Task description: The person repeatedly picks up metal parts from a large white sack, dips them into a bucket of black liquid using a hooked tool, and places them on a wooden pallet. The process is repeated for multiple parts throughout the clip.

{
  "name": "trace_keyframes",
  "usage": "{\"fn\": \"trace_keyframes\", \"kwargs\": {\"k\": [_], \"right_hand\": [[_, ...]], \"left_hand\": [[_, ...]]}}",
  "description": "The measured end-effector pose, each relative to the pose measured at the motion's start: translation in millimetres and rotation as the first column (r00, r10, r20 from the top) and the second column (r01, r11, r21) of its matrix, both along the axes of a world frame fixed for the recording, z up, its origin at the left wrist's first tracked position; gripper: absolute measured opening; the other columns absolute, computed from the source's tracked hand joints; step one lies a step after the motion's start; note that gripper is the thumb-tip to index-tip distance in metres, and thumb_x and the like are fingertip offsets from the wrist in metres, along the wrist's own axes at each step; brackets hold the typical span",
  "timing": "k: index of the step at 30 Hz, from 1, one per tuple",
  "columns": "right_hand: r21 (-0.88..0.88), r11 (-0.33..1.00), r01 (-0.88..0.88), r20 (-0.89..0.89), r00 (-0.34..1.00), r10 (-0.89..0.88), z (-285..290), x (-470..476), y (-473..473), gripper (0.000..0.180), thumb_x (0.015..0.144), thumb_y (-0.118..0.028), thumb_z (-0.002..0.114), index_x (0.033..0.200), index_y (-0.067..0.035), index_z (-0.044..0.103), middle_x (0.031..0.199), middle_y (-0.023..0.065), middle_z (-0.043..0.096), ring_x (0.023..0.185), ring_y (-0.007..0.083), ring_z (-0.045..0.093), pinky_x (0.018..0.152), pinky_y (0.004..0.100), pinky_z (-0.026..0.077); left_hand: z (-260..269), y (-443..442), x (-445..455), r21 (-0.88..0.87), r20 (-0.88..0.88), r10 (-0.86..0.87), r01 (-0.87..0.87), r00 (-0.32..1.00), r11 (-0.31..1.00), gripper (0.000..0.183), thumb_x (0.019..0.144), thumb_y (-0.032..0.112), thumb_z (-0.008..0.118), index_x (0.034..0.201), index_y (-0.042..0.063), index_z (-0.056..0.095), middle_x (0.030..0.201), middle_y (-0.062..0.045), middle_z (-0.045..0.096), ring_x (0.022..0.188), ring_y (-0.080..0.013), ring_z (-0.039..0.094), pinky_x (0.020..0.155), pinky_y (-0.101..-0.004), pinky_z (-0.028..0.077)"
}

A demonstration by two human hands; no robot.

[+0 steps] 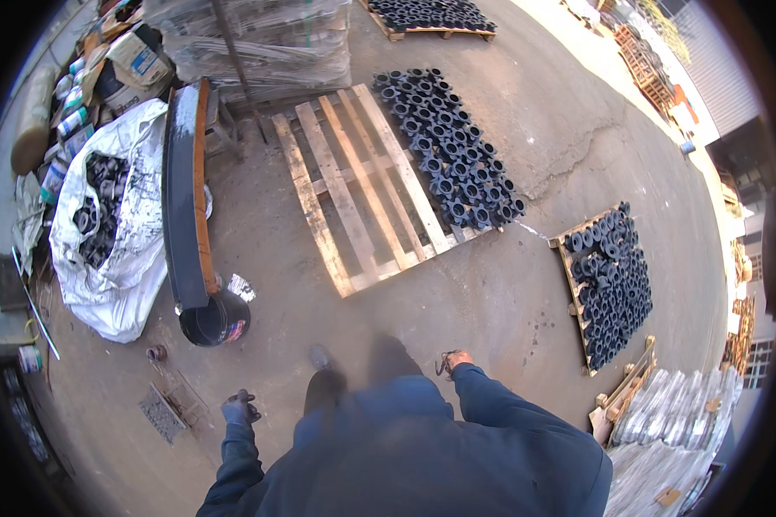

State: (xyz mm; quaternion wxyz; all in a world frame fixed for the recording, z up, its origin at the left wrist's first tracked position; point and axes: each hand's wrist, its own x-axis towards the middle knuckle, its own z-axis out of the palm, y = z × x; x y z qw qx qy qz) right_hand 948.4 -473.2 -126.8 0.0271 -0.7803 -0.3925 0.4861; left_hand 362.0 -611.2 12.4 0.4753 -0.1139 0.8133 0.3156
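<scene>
My left hand [239,408], in a dark glove, hangs at my side with its fingers loosely bent and nothing visible in it. A small trestle-like stand [168,410] is on the ground to its left. My right hand [458,359] is held out in front of my right hip, closed around a dark thin object [441,366]; its exact kind is too small to make out. Ahead of me lies a wooden pallet [368,174] with bare slats. Rows of dark flanged castings [452,148] stand along its right side.
A black bucket [236,320] sits below a sloping dark trough [187,258]. Beside it slumps a white bulk bag [113,297] of dark parts. Loaded pallets of castings [611,291] stand right, plastic-wrapped stacks [676,407] behind them. Another wrapped stack [258,45] rises at the back.
</scene>
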Motion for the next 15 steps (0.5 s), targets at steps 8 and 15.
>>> {"fn": "trace_keyframes", "kwargs": {"k": [8, 15], "right_hand": [[-0.239, 0.968, -0.072, -0.271, 0.963, 0.005, 70, -101, 124, 0.006, 0.084, -0.01, 0.061, 0.087, -0.005, 0.063, 0.055, 0.0025, 0.047, 0.043, 0.0144, 0.044, 0.043, 0.0375, 0.046], [-0.044, 0.963, -0.267, -0.266, 0.932, 0.246, 57, -159, 171, 0.012, 0.083, -0.013, 0.066, 0.078, -0.004, 0.059, 0.055, 0.0042, 0.048, 0.041, 0.017, 0.044, 0.041, 0.0395, 0.046]], "left_hand": [[16, -277, 142, -0.201, -0.207, 0.707, -0.736, 0.676, 0.646, 0.015, 0.087, 0.013, 0.051, 0.081, 0.0, 0.055, 0.054, -0.01, 0.049, 0.037, -0.0213, 0.04, 0.034, -0.0357, 0.031], [-16, -280, 372, -0.401, -0.037, 0.392, -0.373, 0.919, 0.837, 0.019, 0.085, 0.018, 0.052, 0.083, 0.001, 0.06, 0.063, -0.012, 0.058, 0.046, -0.0239, 0.051, 0.042, -0.0375, 0.04]]}}
